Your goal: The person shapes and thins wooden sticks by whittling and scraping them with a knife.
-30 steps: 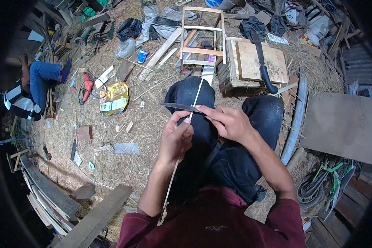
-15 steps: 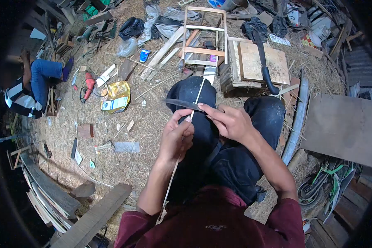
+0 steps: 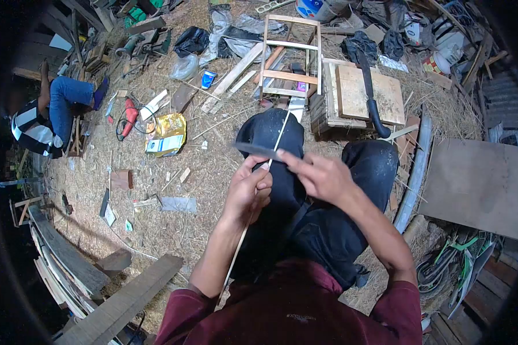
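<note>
Over the left knee [image 3: 259, 127], the left hand [image 3: 246, 194] pinches a thin strip [image 3: 283, 129]; the right hand [image 3: 326, 177] grasps a blade [image 3: 253, 149] crossing it.

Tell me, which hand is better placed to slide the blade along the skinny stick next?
Probably the right hand: its grip is on one end of the blade, which crosses the stick. The left hand seems better placed for steadying, pinching the stick just below.

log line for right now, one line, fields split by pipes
left hand: grips thin strip | right hand: holds blade across strip | big knife: on wooden block
</note>
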{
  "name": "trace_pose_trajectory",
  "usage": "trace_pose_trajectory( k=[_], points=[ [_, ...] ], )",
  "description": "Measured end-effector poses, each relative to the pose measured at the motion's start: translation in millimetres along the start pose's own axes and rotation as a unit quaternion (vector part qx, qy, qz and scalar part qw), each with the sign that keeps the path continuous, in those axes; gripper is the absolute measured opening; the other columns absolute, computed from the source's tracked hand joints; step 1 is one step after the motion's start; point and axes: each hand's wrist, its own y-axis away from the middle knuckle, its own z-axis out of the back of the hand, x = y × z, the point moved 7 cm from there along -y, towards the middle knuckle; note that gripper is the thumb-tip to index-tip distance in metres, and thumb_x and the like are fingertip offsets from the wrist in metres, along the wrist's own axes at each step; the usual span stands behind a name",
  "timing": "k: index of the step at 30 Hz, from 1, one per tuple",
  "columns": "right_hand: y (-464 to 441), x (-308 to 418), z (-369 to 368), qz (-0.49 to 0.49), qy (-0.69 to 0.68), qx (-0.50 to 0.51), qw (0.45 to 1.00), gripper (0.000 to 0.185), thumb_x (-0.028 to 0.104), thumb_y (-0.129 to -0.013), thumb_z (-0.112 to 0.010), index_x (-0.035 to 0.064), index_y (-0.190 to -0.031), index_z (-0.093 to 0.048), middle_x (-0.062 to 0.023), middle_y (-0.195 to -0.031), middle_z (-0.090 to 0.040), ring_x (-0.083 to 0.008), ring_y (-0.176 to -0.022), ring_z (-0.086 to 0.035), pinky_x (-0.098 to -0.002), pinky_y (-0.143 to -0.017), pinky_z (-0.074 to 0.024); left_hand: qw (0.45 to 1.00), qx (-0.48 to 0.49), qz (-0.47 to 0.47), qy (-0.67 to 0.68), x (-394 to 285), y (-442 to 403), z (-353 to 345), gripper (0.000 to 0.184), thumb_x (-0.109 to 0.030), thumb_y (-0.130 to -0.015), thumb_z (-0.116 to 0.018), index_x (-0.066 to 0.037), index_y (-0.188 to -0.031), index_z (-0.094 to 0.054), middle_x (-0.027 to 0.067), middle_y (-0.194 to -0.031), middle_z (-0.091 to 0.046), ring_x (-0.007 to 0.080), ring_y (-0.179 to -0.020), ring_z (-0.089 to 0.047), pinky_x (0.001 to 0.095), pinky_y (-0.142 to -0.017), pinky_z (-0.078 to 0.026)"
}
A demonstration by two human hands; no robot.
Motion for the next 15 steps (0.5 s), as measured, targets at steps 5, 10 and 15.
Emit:
trace_pose_trajectory(
  k=[5,10,15],
  points=[
    [-5.2,-13.1,2.6,-0.022,0.001,-0.021,1.0,0.053,0.017,-0.087,-0.066,0.0343,-0.137,-0.059,-0.0061,-0.068,-0.055,-0.0249,-0.054,-0.059,-0.0377,-0.049,-0.0518,1.0,0.013,0.003,0.003,-4.3,1.3,-3.0,0.024,-0.016,-0.103,-0.05,-0.012,-0.126,-0.051,-0.0067,-0.06,-0.038,0.0025,-0.039,-0.03,0.0198,-0.034,-0.022],
    [-7.4,-22.4,3.9,-0.015,0.015,-0.033,0.999,0.054,0.021,-0.088,-0.067,0.0356,-0.139,-0.056,-0.0049,-0.065,-0.051,-0.0256,-0.053,-0.059,-0.0383,-0.047,-0.0505,0.999,0.025,-0.018,0.009,-3.5,0.4,-1.5,0.026,-0.014,-0.102,-0.049,-0.01,-0.128,-0.05,-0.0062,-0.059,-0.036,0.0025,-0.039,-0.029,0.02,-0.034,-0.021],
    [-3.0,-7.6,3.8,0.001,0.014,-0.01,1.0,0.052,0.02,-0.088,-0.067,0.0328,-0.138,-0.058,-0.0072,-0.067,-0.054,-0.0271,-0.052,-0.059,-0.0396,-0.048,-0.051,0.999,0.034,-0.018,0.019,1.4,-4.0,4.9,0.029,-0.013,-0.101,-0.049,-0.009,-0.131,-0.049,-0.0058,-0.06,-0.036,0.0025,-0.039,-0.027,0.0202,-0.034,-0.02]
  ],
)
